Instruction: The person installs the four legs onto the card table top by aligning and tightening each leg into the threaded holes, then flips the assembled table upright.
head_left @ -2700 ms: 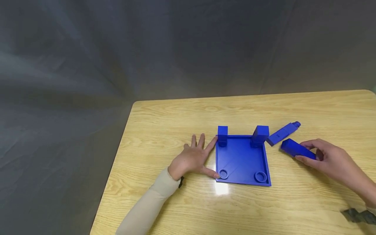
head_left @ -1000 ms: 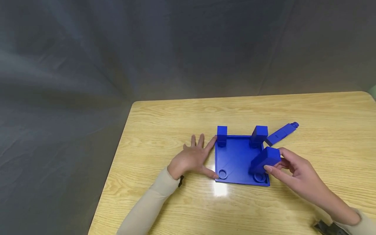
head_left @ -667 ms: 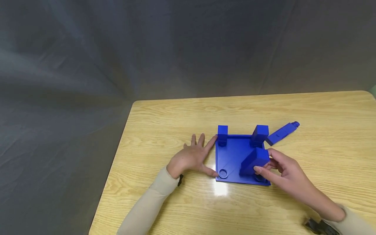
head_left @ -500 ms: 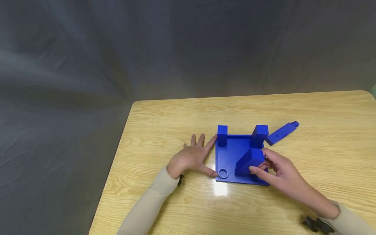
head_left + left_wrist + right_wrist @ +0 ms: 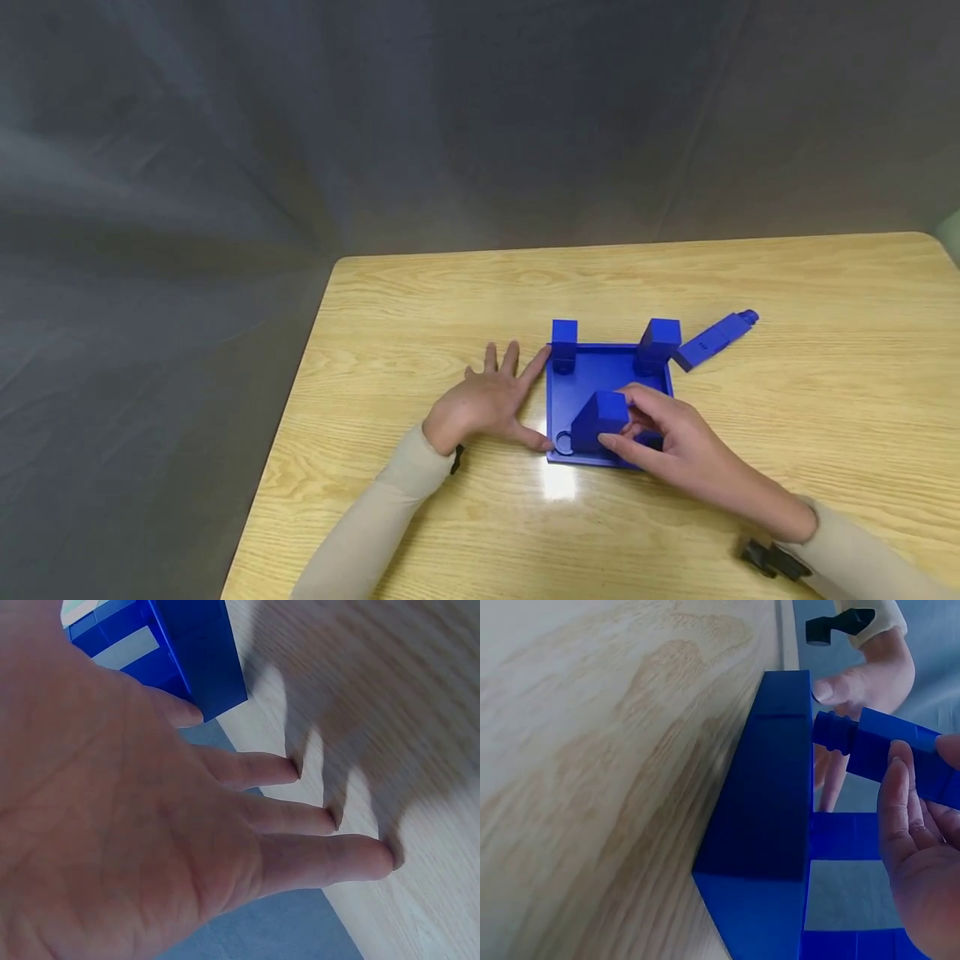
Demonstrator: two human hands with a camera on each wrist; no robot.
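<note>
A blue square tabletop [image 5: 600, 385] lies rim-up, with upright square legs at its far left [image 5: 565, 342] and far right [image 5: 662, 340] corners. My left hand [image 5: 487, 404] has its fingers spread; thumb and forefinger touch the top's left edge, also seen beside the blue edge [image 5: 206, 664] in the left wrist view. My right hand [image 5: 678, 437] pinches a third blue leg [image 5: 597, 417] between thumb and fingers, over the near side of the top. In the right wrist view its threaded end [image 5: 832, 731] points toward the panel. The near-left round socket [image 5: 564, 442] shows partly behind it.
Another blue leg [image 5: 716, 340] with a threaded end lies on the wooden table [image 5: 420, 300], just right of the tabletop's far corner. A dark curtain [image 5: 480, 125] hangs behind and left of the table.
My right hand has brought the leg from the table on the right, tilted it upright and carried it left across the tabletop toward the near-left socket. The left hand stays in place.
</note>
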